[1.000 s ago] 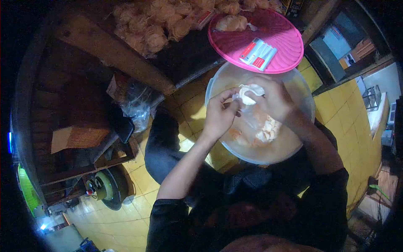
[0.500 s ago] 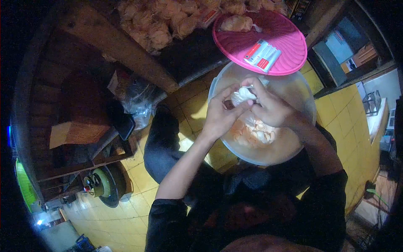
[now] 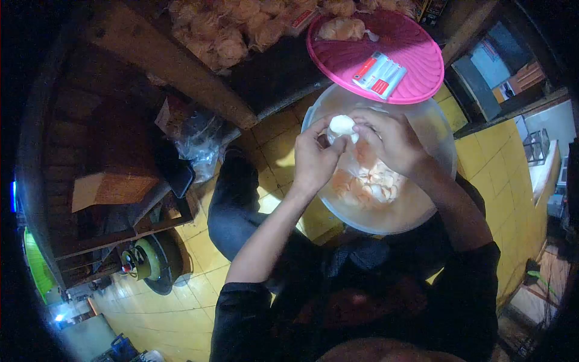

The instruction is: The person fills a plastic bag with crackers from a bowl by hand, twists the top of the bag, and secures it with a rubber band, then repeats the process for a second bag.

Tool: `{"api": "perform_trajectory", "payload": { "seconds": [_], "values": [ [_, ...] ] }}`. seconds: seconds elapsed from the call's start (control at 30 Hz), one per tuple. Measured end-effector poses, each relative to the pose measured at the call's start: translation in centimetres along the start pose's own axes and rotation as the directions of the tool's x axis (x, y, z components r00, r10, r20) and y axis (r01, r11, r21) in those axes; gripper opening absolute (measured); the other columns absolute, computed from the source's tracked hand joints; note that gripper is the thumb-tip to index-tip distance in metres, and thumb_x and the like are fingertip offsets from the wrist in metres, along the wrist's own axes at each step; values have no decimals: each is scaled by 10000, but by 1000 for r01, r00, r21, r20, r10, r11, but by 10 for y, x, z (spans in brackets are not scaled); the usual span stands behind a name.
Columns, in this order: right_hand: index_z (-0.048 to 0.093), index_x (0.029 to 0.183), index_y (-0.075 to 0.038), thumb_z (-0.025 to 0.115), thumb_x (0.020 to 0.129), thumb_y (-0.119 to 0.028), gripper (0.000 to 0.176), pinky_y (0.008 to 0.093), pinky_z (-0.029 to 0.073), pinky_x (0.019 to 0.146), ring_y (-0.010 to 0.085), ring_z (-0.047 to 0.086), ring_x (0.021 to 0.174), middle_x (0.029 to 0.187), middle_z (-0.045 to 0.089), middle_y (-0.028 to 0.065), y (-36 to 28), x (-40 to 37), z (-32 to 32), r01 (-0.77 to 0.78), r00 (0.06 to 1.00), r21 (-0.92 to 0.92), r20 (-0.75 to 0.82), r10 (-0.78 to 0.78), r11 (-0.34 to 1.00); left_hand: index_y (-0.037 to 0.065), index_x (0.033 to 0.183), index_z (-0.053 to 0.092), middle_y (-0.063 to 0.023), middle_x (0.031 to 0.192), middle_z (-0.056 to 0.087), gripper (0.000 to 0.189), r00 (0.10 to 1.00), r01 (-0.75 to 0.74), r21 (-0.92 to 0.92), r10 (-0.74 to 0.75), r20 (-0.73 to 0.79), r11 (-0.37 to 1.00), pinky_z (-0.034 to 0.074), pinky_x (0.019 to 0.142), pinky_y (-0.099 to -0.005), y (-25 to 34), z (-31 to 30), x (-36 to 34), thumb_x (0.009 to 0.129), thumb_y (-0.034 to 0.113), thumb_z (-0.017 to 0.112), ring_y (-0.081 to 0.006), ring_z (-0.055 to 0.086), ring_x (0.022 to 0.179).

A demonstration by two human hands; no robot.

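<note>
A small, rounded, bright white bundle [image 3: 342,125] sits between my two hands above a tub; it may be thin plastic, but I cannot make out its kind. My left hand [image 3: 315,154] grips it from the left, with the thumb below and fingers behind. My right hand [image 3: 392,140] pinches its right side, fingers curled and partly hidden. Beneath them stands the wide translucent tub [image 3: 419,211], with pale orange and whitish chip-like pieces [image 3: 377,184] at its bottom.
A pink round lid [image 3: 416,60] behind the tub carries white-and-red packets [image 3: 380,75] and a filled plastic bag [image 3: 342,29]. Many similar bags [image 3: 229,45] are heaped on a shelf. A cardboard box [image 3: 114,187] and a green gas cylinder [image 3: 148,259] stand left, on yellow floor tiles.
The white bundle has turned from a crinkled, shaded side to a smoother, brighter face and risen slightly. My right hand has shifted a little right, its fingers lower on the bundle.
</note>
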State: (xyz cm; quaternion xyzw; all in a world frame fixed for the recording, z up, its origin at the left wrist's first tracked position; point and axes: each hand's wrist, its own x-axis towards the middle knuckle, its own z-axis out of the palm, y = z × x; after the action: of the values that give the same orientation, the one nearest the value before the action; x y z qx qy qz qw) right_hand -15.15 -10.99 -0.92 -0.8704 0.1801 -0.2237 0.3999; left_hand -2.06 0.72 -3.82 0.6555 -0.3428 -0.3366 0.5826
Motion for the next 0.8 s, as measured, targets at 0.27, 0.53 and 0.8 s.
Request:
{"api": "perform_trajectory", "payload": {
  "seconds": [0.27, 0.53, 0.8],
  "values": [
    [609, 1038, -9, 620, 850, -40, 190, 389, 512, 741, 341, 655, 839, 896, 650, 194, -8, 3, -9, 128, 991, -147, 65, -120, 981, -36, 1125, 648, -60, 858, 673, 259, 995, 61, -48, -64, -74, 997, 470, 567, -226, 6, -7, 1, 877, 14, 593, -81, 581, 656],
    [541, 1109, -16, 622, 835, -8, 285, 354, 514, 756, 217, 642, 865, 907, 620, 114, 11, 5, 9, -134, 990, 313, 75, 117, 940, 11, 1163, 653, -65, 902, 672, 370, 990, 134, -328, -113, 83, 935, 471, 582, -233, 11, 1, -3, 847, -68, 478, -82, 565, 661],
    [553, 1020, -16, 740, 758, -124, 339, 351, 472, 640, 230, 620, 757, 863, 603, 131, 12, 4, 9, -14, 999, -151, 27, 19, 988, 3, 1050, 684, -34, 894, 677, 302, 989, 99, -211, -72, 132, 972, 453, 578, -220, 18, -10, -4, 827, -89, 502, -75, 556, 666]
  ]
}}
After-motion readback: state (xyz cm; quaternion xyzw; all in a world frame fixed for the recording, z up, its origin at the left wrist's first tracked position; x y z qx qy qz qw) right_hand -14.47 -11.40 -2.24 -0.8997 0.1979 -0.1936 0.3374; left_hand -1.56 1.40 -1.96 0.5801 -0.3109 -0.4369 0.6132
